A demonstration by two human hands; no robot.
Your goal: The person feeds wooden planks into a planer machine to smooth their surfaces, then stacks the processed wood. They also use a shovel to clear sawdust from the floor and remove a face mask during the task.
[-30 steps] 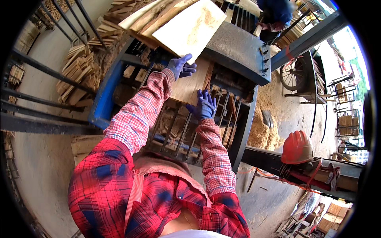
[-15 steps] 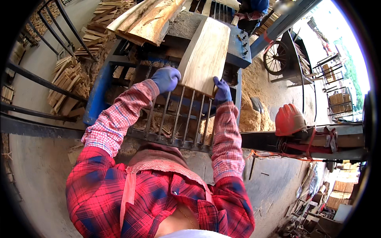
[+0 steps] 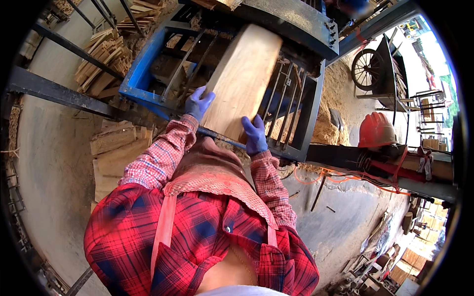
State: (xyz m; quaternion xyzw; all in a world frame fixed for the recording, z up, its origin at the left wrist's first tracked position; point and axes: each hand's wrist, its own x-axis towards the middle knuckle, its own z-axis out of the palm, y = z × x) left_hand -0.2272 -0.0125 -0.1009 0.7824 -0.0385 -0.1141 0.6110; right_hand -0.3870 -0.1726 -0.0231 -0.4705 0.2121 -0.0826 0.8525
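Note:
A thick, pale wooden slab [image 3: 242,79] lies lengthwise over the bars of a blue metal machine [image 3: 140,91], its near end close to my apron. On the slab's left edge, near that end, my left hand [image 3: 200,102] in a purple glove is closed. My right hand [image 3: 255,134], gloved alike, grips the right edge a little nearer to me. The fingers under the slab are partly hidden. Beyond the slab's far end stands the machine's raised housing [image 3: 296,18], dusted with sawdust, with several knobs on its right side.
Split wood [image 3: 106,61] is heaped at the far left, and cut pieces [image 3: 116,148] lie by my left arm. A dark rail [image 3: 64,96] runs beside them. Rightward are sawdust [image 3: 326,111], a red hard hat [image 3: 376,130] on a beam, orange cable [image 3: 340,175] and a wheeled cart [image 3: 387,74].
The slab has come toward me, away from the housing, with both hands on it. More of its length and of the bars around it now shows.

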